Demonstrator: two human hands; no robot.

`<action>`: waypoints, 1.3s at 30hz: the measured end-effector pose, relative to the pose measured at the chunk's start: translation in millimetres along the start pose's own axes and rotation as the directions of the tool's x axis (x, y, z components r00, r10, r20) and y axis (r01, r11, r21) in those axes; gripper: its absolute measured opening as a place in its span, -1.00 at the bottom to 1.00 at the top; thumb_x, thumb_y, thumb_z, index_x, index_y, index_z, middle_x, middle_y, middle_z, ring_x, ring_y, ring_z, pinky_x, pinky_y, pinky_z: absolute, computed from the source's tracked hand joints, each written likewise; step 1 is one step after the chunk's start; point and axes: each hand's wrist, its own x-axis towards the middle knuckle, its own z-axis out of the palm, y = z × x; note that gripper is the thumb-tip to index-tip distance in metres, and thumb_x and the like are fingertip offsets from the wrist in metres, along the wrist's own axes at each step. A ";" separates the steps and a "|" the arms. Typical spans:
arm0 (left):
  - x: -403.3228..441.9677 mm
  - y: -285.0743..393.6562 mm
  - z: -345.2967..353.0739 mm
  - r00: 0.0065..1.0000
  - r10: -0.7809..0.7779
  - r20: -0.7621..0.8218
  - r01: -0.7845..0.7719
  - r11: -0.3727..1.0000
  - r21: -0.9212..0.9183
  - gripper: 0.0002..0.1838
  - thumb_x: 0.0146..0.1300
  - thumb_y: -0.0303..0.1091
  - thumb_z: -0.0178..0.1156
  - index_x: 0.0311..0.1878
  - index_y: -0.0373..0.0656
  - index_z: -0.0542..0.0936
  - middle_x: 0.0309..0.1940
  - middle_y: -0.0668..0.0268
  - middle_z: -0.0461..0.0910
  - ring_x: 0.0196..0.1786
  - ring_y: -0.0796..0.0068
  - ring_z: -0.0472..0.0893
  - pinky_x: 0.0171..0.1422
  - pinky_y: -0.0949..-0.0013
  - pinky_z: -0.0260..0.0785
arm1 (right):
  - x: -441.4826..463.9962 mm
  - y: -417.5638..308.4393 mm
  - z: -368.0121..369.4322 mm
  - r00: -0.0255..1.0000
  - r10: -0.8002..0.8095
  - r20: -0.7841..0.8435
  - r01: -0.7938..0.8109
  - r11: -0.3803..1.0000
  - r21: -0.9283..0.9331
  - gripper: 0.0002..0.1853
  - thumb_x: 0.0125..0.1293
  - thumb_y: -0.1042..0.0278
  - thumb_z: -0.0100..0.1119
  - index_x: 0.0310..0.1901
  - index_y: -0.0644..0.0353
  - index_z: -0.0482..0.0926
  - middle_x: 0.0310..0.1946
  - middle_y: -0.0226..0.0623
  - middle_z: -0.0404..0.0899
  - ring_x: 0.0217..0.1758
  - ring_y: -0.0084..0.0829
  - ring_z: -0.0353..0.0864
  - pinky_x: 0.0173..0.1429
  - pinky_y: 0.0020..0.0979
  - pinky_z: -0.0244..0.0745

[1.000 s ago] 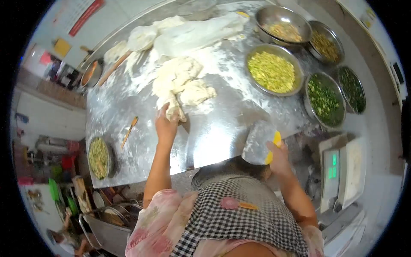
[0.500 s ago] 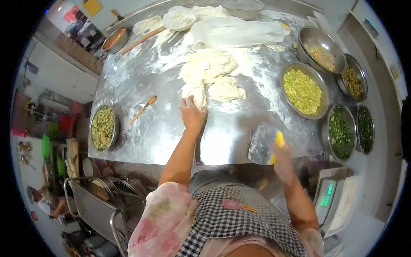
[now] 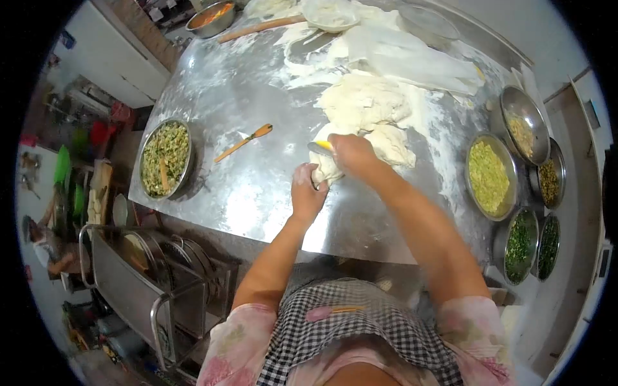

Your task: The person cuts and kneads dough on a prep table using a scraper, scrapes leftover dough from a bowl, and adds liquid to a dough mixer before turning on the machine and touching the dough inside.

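Standing off the left edge of the table [image 3: 248, 196], a cart [image 3: 125, 289] crowds that side, near a bowl [image 3: 189, 168] of green filling. Rightward lie a spatula [image 3: 243, 143] and, farther back, a rolling pin [image 3: 261, 29]. The left hand [image 3: 309, 193] has fingers and thumb bent around the near end of the dough [image 3: 364, 106], right of the table's middle. The right hand [image 3: 351, 154] clenches a scraper [image 3: 323, 145] by its yellow handle at that same end. A white sheet [image 3: 409, 58] lies behind; five bowls [image 3: 513, 174] line the right.

The cart's contents are hard to make out, the pin's right end meets a plate [image 3: 331, 16], and the right hand hides most of the blade.

Bare steel lies between spatula and near edge; right of the right forearm, a strip runs to the bowls.
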 end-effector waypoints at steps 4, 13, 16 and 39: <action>0.9 -5.3 -7.5 0.994 -0.059 0.089 0.067 0.994 -0.087 -0.57 -0.08 -0.39 0.24 -0.08 -0.26 0.40 -0.04 0.00 0.39 0.07 0.03 0.36 0.12 0.21 0.24 | 24.4 -6.9 10.6 0.997 -0.009 0.075 0.009 1.000 -0.005 -0.86 -0.02 0.50 0.05 -0.35 0.19 0.50 -0.41 -0.10 0.56 -0.26 -0.12 0.57 -0.21 -0.18 0.44; 23.2 -2.1 -16.8 0.906 -0.296 0.302 0.263 0.954 0.144 -0.47 -0.05 -0.22 0.25 -0.02 -0.32 0.41 -0.18 -0.06 0.52 -0.08 -0.03 0.51 0.01 0.13 0.35 | -5.2 -4.5 33.0 0.992 -0.125 0.001 0.124 0.980 -0.154 -0.90 0.04 0.38 -0.01 -0.40 0.12 0.47 -0.53 -0.14 0.55 -0.43 -0.12 0.57 -0.38 -0.14 0.42; 11.0 6.0 -11.8 0.934 -0.194 0.300 0.145 0.973 0.179 -0.44 -0.08 -0.11 0.29 -0.04 -0.27 0.46 -0.05 -0.04 0.44 0.08 0.04 0.39 0.18 0.17 0.23 | -49.1 29.2 29.5 1.000 -0.025 0.015 0.028 0.981 -0.193 -0.88 0.08 0.35 0.00 -0.35 0.11 0.50 -0.49 -0.14 0.55 -0.39 -0.14 0.57 -0.32 -0.14 0.43; -80.0 168.7 48.0 0.536 0.416 0.734 0.346 0.685 -0.641 -0.69 -0.04 -0.63 0.14 -0.23 -0.18 0.31 -0.31 0.32 0.39 -0.23 0.52 0.44 -0.13 0.47 0.33 | -293.4 47.5 49.4 0.690 0.697 -0.194 0.185 0.089 0.979 -0.52 0.33 0.17 -0.04 0.14 0.34 0.26 0.05 -0.20 0.36 0.10 -0.41 0.36 0.17 -0.42 0.27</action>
